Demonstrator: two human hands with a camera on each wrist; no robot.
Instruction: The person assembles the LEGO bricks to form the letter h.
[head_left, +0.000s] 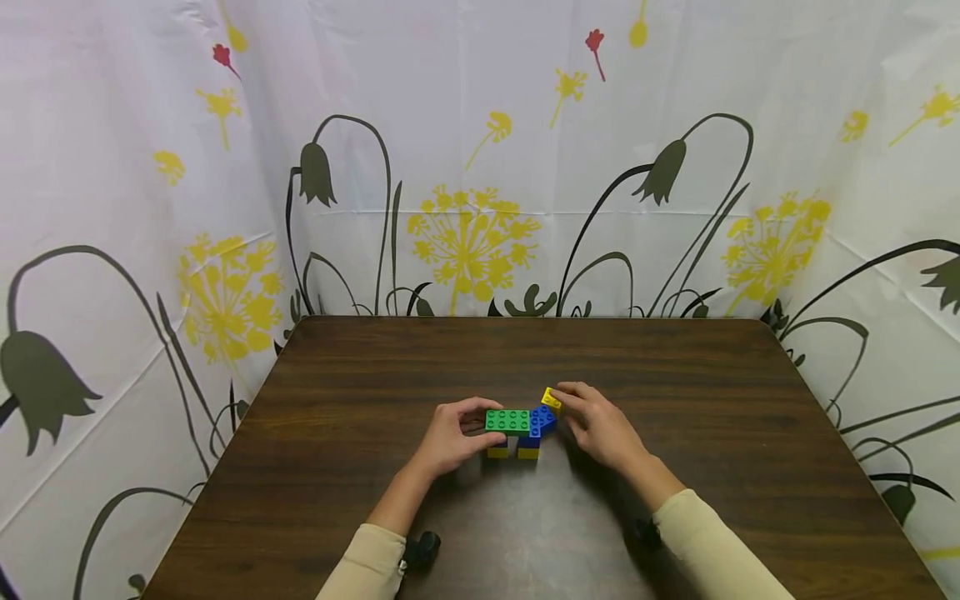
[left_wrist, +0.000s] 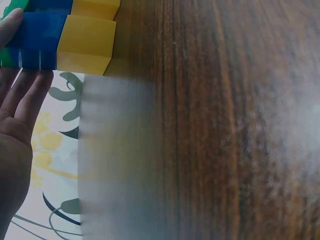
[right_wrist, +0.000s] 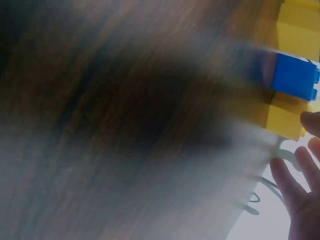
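Observation:
A small figure of toy building bricks stands on the table. A green brick with studs lies across two stacked legs, each with blue over a yellow brick. At its right end are blue bricks, the outer one turned at an angle, with another yellow brick beyond. My left hand holds the figure by its left end, thumb in front and fingers behind. My right hand touches the far yellow brick with a fingertip, its thumb apart from it. The right wrist view shows its fingers extended, partly cut off.
The dark wooden table runs back to a flower-patterned curtain hanging behind and at both sides. A black wrist camera is strapped to the left wrist, and another dark one sits by the right sleeve.

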